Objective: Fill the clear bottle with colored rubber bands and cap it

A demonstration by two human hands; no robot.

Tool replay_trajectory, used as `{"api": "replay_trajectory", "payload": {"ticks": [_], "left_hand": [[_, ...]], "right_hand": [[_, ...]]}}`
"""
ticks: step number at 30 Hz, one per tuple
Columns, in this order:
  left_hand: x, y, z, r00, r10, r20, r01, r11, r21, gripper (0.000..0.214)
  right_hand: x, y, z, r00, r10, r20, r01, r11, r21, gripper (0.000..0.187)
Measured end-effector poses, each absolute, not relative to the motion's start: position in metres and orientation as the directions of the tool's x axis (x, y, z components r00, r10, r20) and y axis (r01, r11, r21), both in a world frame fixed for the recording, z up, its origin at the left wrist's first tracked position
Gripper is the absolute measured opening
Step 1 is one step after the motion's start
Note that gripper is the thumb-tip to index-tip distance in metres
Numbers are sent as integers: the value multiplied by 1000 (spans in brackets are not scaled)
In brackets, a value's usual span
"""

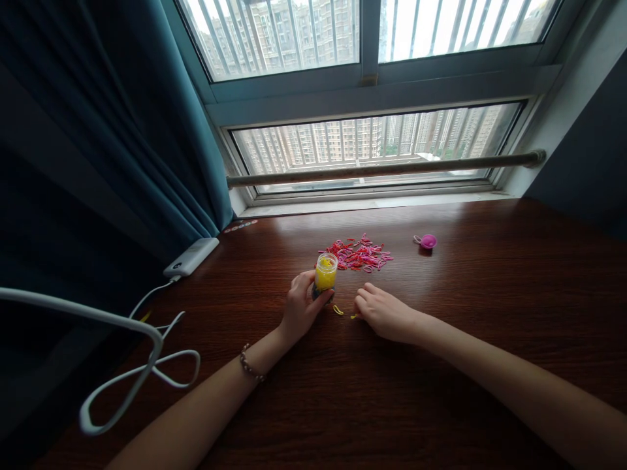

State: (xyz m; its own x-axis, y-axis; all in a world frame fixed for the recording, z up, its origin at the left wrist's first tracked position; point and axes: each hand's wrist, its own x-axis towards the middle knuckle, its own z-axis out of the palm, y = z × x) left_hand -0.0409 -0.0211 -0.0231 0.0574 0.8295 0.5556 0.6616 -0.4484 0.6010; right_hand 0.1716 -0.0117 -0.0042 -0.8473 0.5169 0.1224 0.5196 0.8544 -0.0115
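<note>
My left hand (300, 305) is wrapped round a small clear jar (326, 273) filled with yellow bands, holding it upright on the dark wooden table (441, 365). My right hand (381, 312) rests on the table just right of the jar, fingers curled and pinching at a small yellow band (353, 316). Another loose yellow band (337, 310) lies between the two hands. Behind the jar sits a pile of red and pink bands (358, 254). A pink lid (428, 241) lies farther right.
A white power bank (191, 256) with a white cable (147, 365) lies at the table's left edge beside a teal curtain (122, 130). A window (372, 140) with a rail runs along the table's far side. A bead bracelet (251, 367) is on my left wrist.
</note>
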Motion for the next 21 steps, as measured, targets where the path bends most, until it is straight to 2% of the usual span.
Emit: {"api": "replay_trajectory", "payload": {"ticks": [4,11,14,16,19,21], "left_hand": [[-41,-21,-23,19,831,556,660,-428,617,28],[-42,-20,-25,-20,831,557,656,-409,635,29],[-42,-21,-24,-10,820,572,670,-419,612,30],[-42,-22,-24,-7,820,572,678,-417,605,30],[-42,-22,-22,-2,823,569,697,-406,591,31],[-42,-22,-20,5,822,569,712,-402,575,31]], "right_hand": [[151,-23,-14,-751,609,255,594,792,-139,7],[118,-31,-19,-719,659,221,683,729,49,15],[117,-29,-17,-722,660,206,682,730,49,17],[120,-27,-17,-686,694,217,699,712,-67,18],[130,-19,-15,-576,790,210,696,609,-380,16],[139,-12,-9,-498,839,218,650,528,-546,14]]}}
